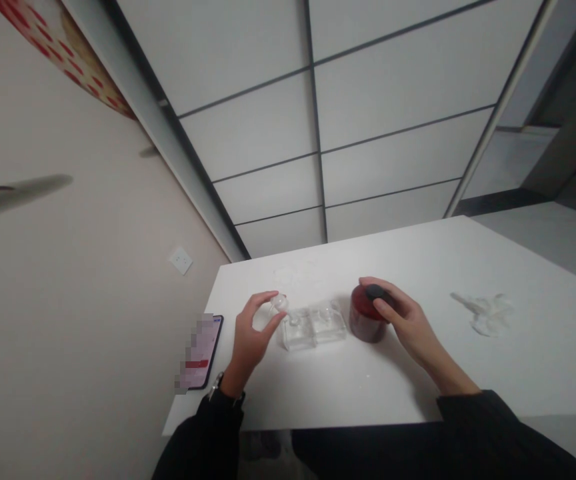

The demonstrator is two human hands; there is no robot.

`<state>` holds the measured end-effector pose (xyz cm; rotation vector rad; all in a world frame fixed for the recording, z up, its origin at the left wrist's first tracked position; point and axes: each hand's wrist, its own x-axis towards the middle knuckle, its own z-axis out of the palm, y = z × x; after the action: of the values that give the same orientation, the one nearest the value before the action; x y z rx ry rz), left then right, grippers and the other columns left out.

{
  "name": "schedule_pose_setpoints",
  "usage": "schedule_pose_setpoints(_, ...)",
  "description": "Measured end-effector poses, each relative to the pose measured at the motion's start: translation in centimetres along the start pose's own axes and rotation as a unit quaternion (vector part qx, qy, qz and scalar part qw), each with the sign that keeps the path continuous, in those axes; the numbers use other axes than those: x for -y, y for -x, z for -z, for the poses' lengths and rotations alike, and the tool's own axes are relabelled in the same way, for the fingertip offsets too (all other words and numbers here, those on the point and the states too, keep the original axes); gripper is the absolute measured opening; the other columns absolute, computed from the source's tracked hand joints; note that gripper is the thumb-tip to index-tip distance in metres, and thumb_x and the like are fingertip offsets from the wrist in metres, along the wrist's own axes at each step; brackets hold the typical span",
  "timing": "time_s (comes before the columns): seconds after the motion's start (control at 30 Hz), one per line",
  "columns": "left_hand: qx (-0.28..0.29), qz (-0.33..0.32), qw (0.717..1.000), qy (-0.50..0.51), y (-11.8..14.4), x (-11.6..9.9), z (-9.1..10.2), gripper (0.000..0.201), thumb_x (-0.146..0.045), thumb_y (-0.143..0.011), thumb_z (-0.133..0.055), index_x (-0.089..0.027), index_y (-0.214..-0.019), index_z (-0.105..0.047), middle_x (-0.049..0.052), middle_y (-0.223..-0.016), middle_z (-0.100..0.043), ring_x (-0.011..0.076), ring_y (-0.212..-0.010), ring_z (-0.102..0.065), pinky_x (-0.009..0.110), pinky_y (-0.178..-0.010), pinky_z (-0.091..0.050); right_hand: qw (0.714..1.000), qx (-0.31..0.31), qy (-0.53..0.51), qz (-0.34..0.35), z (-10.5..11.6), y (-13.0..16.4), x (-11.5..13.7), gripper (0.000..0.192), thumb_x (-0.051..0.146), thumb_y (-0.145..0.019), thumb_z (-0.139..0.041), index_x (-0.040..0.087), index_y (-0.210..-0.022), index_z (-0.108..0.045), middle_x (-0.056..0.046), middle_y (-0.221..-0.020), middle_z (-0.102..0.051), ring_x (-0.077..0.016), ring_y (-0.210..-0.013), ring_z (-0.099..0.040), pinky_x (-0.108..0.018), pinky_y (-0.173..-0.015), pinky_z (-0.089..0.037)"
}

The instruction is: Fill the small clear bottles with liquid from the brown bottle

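My left hand (249, 337) pinches a small clear rounded piece (279, 303) between thumb and fingertips; its exact kind is too blurred to tell. This piece is just above the left end of a clear two-part container (314, 328) on the table. Small rounded clear parts show on top of the container, but I cannot make out whether they are knobs. To its right stands a dark red bottle (365, 319) with a black top (375, 291). My right hand (405, 323) is closed around the bottle's upper right side, its thumb near the black top.
A phone (203, 353) with a lit screen lies at the white table's (393, 393) left edge. Crumpled white tissue (491, 313) rests on the right side. Behind the table are white panelled doors (278, 140); a wall with a socket (181, 261) borders the left.
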<state>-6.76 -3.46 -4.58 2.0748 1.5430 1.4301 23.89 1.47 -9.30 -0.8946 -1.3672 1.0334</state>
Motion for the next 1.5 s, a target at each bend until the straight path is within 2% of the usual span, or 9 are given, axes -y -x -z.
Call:
schedule_pose_setpoints(0.2, 0.018, 0.039, 0.999, 0.009, -0.8, -0.5, 0.2, 0.033, -0.035, -0.088, -0.076, -0.023, -0.120, -0.073, 0.008, -0.117, -0.076, 0.0248, -0.110, -0.072, 0.041, -0.101, -0.057, 1.000, 0.008, -0.008, 0.006, 0.1, 0.0, -0.2, 0.037, 0.056, -0.088, -0.073, 0.032, -0.116, -0.075, -0.006, -0.133, -0.072, -0.0302, -0.132, -0.061, -0.053, -0.121, -0.039)
schedule_pose_setpoints(0.4, -0.011, 0.112, 0.991, 0.072, -1.5, 0.4, 0.0, 0.039, -0.039, -0.080, -0.082, -0.023, -0.116, -0.075, 0.008, -0.119, -0.074, 0.0244, -0.111, -0.068, 0.041, -0.103, -0.056, 1.000, 0.017, -0.002, 0.009, 0.2, -0.1, 0.2, 0.036, 0.056, -0.089, -0.071, 0.032, -0.116, -0.075, -0.006, -0.133, -0.072, -0.0300, -0.132, -0.062, -0.053, -0.121, -0.040)
schedule_pose_setpoints(0.6, -0.019, 0.146, 0.984, 0.097, -4.3, 3.6, -0.5, 0.050, -0.048, -0.082, -0.076, -0.017, -0.120, -0.072, 0.012, -0.121, -0.074, 0.0228, -0.102, -0.071, 0.038, -0.096, -0.059, 1.000, 0.021, -0.001, 0.006, 0.1, -0.2, -0.2, 0.035, 0.054, -0.089, -0.072, 0.033, -0.117, -0.074, -0.005, -0.133, -0.072, -0.0296, -0.132, -0.062, -0.051, -0.120, -0.041)
schedule_pose_setpoints(0.9, 0.081, 0.158, 0.982, 0.065, -8.5, 9.7, -4.5, 0.038, -0.037, -0.083, -0.075, -0.016, -0.115, -0.075, 0.014, -0.113, -0.079, 0.0273, -0.103, -0.074, 0.041, -0.095, -0.056, 0.999, 0.009, 0.021, 0.024, 0.3, 0.0, -1.0, 0.035, 0.053, -0.092, -0.069, 0.033, -0.119, -0.074, -0.005, -0.133, -0.072, -0.0286, -0.132, -0.062, -0.046, -0.119, -0.043)
schedule_pose_setpoints(1.13, 0.125, 0.108, 0.986, -0.018, -8.8, 11.9, -5.6, 0.024, -0.032, -0.083, -0.079, -0.021, -0.104, -0.079, 0.009, -0.112, -0.077, 0.0285, -0.117, -0.063, 0.052, -0.117, -0.037, 0.999, 0.014, 0.034, 0.018, 0.5, 0.0, -0.4, 0.033, 0.052, -0.092, -0.069, 0.033, -0.118, -0.075, -0.006, -0.133, -0.073, -0.0293, -0.131, -0.063, -0.046, -0.117, -0.045)
schedule_pose_setpoints(1.23, 0.123, 0.086, 0.988, -0.041, -8.8, 10.9, -5.1, 0.030, -0.034, -0.086, -0.078, -0.021, -0.112, -0.076, 0.012, -0.126, -0.071, 0.0304, -0.127, -0.056, 0.057, -0.121, -0.030, 0.999, 0.011, 0.036, 0.022, 0.5, 0.0, -0.6, 0.033, 0.053, -0.091, -0.070, 0.032, -0.117, -0.076, -0.006, -0.132, -0.073, -0.0302, -0.130, -0.063, -0.047, -0.117, -0.046)
schedule_pose_setpoints(1.33, 0.143, 0.049, 0.988, -0.035, -8.3, 7.5, -3.9, 0.038, -0.037, -0.094, -0.071, -0.024, -0.129, -0.069, 0.011, -0.140, -0.064, 0.0287, -0.137, -0.051, 0.054, -0.124, -0.030, 0.999, 0.010, 0.028, 0.028, 0.4, 0.0, -0.8, 0.033, 0.053, -0.092, -0.069, 0.032, -0.117, -0.076, -0.007, -0.132, -0.073, -0.0303, -0.130, -0.063, -0.046, -0.116, -0.047)
schedule_pose_setpoints(1.43, 0.245, -0.008, 0.970, 0.002, -6.7, 2.5, -2.7, 0.044, -0.045, -0.089, -0.077, -0.031, -0.130, -0.069, 0.005, -0.138, -0.068, 0.0249, -0.132, -0.060, 0.043, -0.119, -0.042, 0.999, 0.010, 0.020, 0.028, 0.3, -0.1, -0.8, 0.034, 0.054, -0.091, -0.070, 0.032, -0.117, -0.075, -0.006, -0.132, -0.073, -0.0302, -0.131, -0.062, -0.047, -0.117, -0.046)
schedule_pose_setpoints(1.5, 0.317, -0.043, 0.947, -0.002, -5.3, -0.3, -2.4, 0.058, -0.051, -0.085, -0.081, -0.030, -0.136, -0.064, 0.007, -0.144, -0.065, 0.0283, -0.135, -0.059, 0.045, -0.119, -0.043, 0.999, 0.011, 0.021, 0.025, 0.3, -0.1, -0.7, 0.035, 0.054, -0.091, -0.070, 0.032, -0.118, -0.075, -0.006, -0.132, -0.073, -0.0301, -0.132, -0.061, -0.047, -0.118, -0.044)
